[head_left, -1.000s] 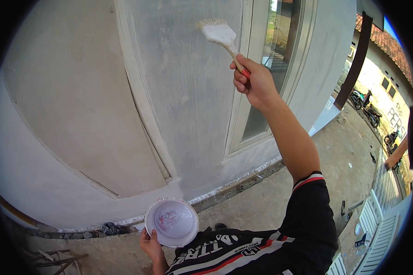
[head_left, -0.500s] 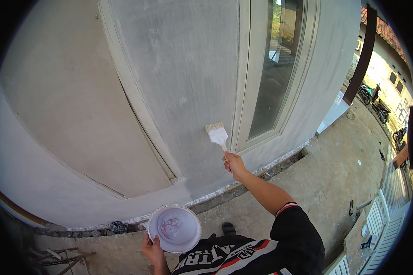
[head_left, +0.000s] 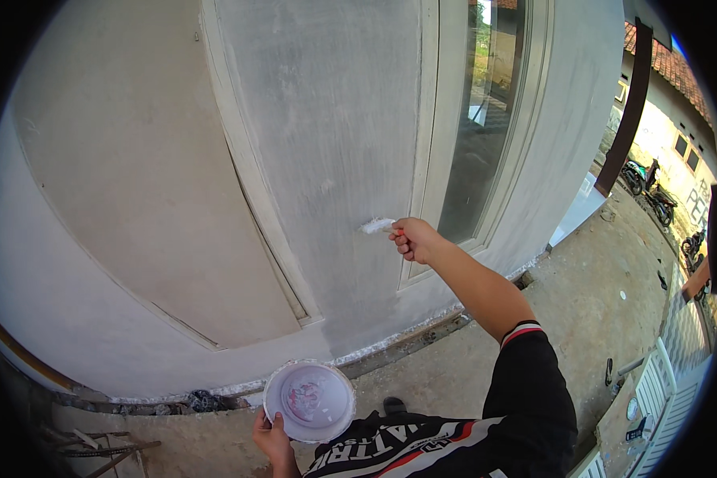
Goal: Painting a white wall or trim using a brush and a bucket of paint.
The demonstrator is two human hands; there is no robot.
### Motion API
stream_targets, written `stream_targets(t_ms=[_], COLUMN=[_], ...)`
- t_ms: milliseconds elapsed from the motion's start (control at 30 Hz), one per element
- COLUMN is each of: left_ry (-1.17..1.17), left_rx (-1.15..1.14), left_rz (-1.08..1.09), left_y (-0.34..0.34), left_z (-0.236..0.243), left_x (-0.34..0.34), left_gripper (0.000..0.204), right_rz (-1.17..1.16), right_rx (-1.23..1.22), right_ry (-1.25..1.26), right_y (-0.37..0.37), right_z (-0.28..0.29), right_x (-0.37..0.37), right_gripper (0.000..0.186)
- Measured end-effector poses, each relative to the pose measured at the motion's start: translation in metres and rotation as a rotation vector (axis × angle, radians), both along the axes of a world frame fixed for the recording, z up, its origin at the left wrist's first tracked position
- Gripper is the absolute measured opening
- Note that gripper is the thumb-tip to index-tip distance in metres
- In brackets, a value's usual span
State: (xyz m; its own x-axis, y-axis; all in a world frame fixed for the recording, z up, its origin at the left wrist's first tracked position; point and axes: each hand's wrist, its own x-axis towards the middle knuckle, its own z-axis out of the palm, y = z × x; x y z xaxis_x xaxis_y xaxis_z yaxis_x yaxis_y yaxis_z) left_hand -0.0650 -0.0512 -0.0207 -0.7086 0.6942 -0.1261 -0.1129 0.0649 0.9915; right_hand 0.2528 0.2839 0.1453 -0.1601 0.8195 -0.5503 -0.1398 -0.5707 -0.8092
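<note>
1. Low and left of the round white plastic bucket [head_left: 311, 364], a jumble of thin dark rods [head_left: 111, 452] fades into the black lens rim and is hard to make out.
2. Above and left of the bucket stands a flat beige door panel [head_left: 151, 175], its top cut off by the upper edge.
3. At the bucket's left side, the left hand [head_left: 274, 436] pinches its rim, thumb in front; the other fingers are mostly hidden.
4. Inside the bucket is something pale lilac with pinkish patches; its depth cannot be told.
5. Above the bucket rises a streaky grey wall [head_left: 319, 151], cut off at the top.
6. Up and right of the bucket, at that wall, is a flat paintbrush coated in white [head_left: 378, 226], tilted nearly edge-on; whether its bristles touch the wall is unclear.
7. Just right of the brush, the right hand [head_left: 416, 241] is curled tightly round its handle, hiding most of it.
8. Right of the bucket, a dark shoe [head_left: 394, 405] shows only partly past a black striped shirt [head_left: 526, 398].
9. Far right of the bucket, slatted white plastic chairs [head_left: 656, 382] are clipped by the lens rim.
</note>
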Motion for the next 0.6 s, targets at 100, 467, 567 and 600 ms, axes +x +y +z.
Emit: stream_targets(t_ms=[100,467,567,600], left_ry=[0.006,-0.027,-0.004,0.016], left_rx=[-0.004,-0.053,-0.073,-0.104], left_rz=[0.013,0.026,0.010,0.004], left_y=[-0.004,-0.004,-0.003,-0.004], left_z=[-0.004,-0.004,-0.006,-0.006], left_x=[-0.003,-0.012,-0.019,-0.021], left_gripper=[0.035,0.036,0.037,0.037], right_rz=[0.078,-0.067,-0.069,-0.064], right_rx=[0.133,0.925,0.893,0.850], right_ry=[-0.056,0.042,0.081,0.090], right_y=[-0.015,-0.040,-0.012,0.000], right_z=[0.098,0.196,0.142,0.115], right_x=[0.005,-0.012,-0.027,-0.030], right_gripper=[0.023,0.030,0.034,0.035])
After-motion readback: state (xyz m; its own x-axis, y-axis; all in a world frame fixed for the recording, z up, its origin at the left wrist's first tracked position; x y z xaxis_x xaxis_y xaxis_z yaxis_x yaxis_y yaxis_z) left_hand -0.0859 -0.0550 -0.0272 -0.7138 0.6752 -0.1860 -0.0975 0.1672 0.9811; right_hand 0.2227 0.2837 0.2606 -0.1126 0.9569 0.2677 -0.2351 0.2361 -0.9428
